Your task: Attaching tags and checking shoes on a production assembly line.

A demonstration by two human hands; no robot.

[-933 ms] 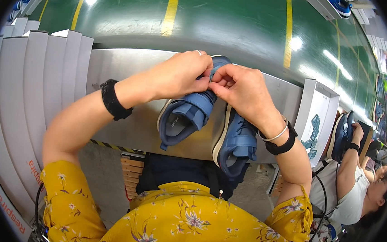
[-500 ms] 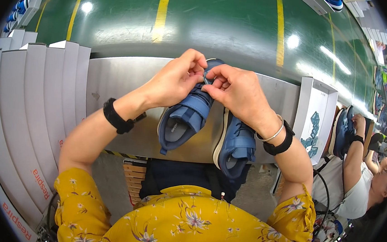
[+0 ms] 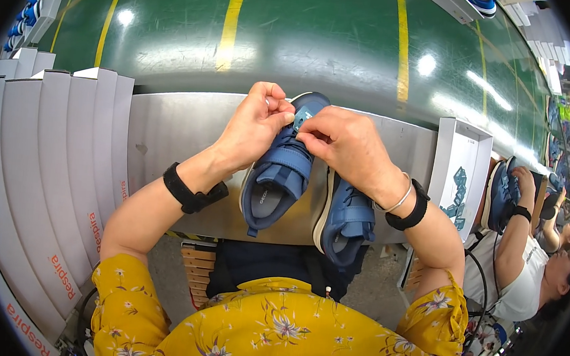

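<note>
A blue shoe (image 3: 274, 190) with a strap lies on the metal bench, its toe pointing away from me. A small teal tag (image 3: 305, 114) sits over its front. My right hand (image 3: 351, 143) pinches the tag's near edge between thumb and forefinger. On the other side, my left hand (image 3: 257, 125) is closed in a pinch at the tag's left edge; whatever lies between its fingertips is too small to make out. The matching blue shoe (image 3: 347, 216) rests to the right, under my right forearm, its heel overhanging the bench's near edge.
Tall white boxes (image 3: 50, 179) stand in a row at the left. A white open box (image 3: 456, 178) on the right holds several teal tags (image 3: 458, 191). The metal bench (image 3: 188, 137) runs between them. Farther right, a co-worker (image 3: 519, 263) handles another shoe (image 3: 500, 195).
The teal tag now shows face up over the shoe's front, where the fingers mostly hid it before. My hands have moved slightly nearer to me, and the held shoe sits a little straighter.
</note>
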